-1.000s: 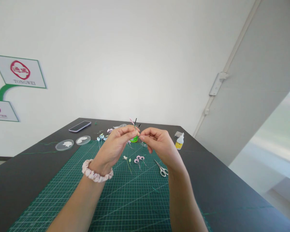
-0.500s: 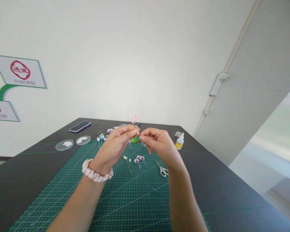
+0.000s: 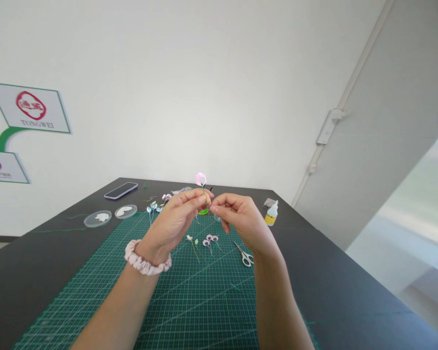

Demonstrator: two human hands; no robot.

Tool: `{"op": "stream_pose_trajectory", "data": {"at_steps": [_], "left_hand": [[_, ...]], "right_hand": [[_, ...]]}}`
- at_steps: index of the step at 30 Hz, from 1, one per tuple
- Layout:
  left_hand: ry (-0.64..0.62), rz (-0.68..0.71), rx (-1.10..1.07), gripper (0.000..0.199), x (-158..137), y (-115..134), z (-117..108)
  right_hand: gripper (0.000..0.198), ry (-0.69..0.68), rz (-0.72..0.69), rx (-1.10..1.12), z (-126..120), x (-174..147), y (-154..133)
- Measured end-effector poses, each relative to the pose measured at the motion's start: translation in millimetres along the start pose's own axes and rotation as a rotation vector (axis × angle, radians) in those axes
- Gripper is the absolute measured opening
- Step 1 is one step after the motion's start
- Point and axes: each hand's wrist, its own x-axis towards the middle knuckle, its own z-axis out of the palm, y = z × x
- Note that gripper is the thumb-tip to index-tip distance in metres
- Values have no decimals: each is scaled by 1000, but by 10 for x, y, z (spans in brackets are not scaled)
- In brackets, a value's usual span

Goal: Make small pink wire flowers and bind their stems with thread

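Note:
A pink artificial flower [image 3: 201,179] stands upright on a thin green stem above my fingers. My left hand [image 3: 184,210], with a pale pink scrunchie [image 3: 146,260] at the wrist, pinches that stem between thumb and forefinger. Close beside it, my right hand [image 3: 237,214] is closed in a pinch near the stem's lower part; what lies between its fingertips is too small to make out. Below the hands, several small pink-purple flowers [image 3: 209,239] and a white flower with a green leaf [image 3: 192,241] lie on the green cutting mat [image 3: 190,301].
White-handled scissors [image 3: 245,256] lie on the mat's right side. Beyond are a glue bottle [image 3: 271,214] and a green-labelled container [image 3: 203,211] partly behind my hands. Leftward are two clear dishes [image 3: 91,221] with white pieces, a phone [image 3: 121,190] and blue-green flowers [image 3: 152,207].
The pink flower has turned, from a narrow side view to a wider, rounder face. Both hands stay nearly in place, the fingertips shifting slightly.

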Motion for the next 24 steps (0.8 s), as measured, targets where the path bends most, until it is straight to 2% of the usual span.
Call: {"op": "stream_pose_trajectory", "data": {"at_steps": [9,18,24], "left_hand": [[-33,-9,-76,17,-1,-25,24],[-54,-26,-69,18,-8,-15,46],[-6,-24,-51,17,0,-16,49]], "right_hand": [[15,-39,19,52,5,2,22],[21,-75,86,196,45,39,32],[24,-54,101,270,87,49,14]]}}
